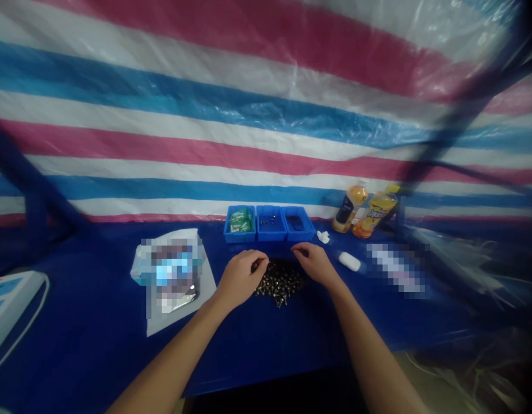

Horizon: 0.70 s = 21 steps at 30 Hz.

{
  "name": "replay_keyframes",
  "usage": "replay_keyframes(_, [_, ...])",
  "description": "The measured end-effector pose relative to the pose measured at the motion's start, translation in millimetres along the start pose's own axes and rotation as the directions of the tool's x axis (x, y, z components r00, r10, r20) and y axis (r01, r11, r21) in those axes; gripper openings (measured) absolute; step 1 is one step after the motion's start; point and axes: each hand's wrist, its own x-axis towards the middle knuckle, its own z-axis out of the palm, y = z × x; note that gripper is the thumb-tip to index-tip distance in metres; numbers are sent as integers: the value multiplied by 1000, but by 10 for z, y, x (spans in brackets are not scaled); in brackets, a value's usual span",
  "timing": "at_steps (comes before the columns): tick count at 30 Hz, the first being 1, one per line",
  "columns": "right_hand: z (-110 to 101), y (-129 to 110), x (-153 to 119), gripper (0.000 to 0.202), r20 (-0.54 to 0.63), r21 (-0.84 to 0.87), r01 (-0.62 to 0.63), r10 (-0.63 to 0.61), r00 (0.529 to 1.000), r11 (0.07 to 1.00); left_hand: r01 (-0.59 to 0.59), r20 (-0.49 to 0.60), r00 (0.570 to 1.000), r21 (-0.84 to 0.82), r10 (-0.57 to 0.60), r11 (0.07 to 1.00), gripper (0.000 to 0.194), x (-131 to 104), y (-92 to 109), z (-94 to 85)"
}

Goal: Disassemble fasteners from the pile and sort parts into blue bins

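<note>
A heap of small dark metal pieces that look like screws lies on the blue tabletop between my two hands. My left hand is at the heap's left edge, thumb and fingertips pressed together. At the upper right side of the heap is my right hand, its fingers also drawn into a pinch. Whatever either pinch holds is too small to make out. Behind the heap stand three blue bins: the left bin with green packets, the middle bin with a few small metal pieces, and the right bin with dark contents.
Left of my hands, a blurred-out package rests on a white sheet. A power strip is at the far left. Crumpled tissue, a white case and two drink bottles sit to the right. Striped sheeting hangs behind.
</note>
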Motion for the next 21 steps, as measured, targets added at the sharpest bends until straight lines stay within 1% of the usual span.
replay_keyframes(3, [4,6,-11,22,99,-99,67,-57,993,993,20,-33,999,68,-17,997,17,7,-50,7])
replay_keyframes(5, [43,-9,-22,25,158,-184,90,-61,986,979,52,-33,998,122,-49,991,16,12,-79,10])
replay_keyframes(8, [113,-31,-37,30,201,-315,85,-21,979,945,97,-22,995,187,-95,978,16,13,-104,15])
replay_keyframes(11, [154,-44,-43,33,218,-389,61,28,976,919,108,-8,994,212,-108,971,16,9,-114,27])
replay_keyframes(15, [155,-63,-34,29,213,-414,32,62,975,910,98,8,995,219,-102,971,15,0,-120,43])
replay_keyframes(21, [136,-49,-20,20,201,-328,52,16,980,943,102,21,994,211,-109,972,17,-1,-126,45])
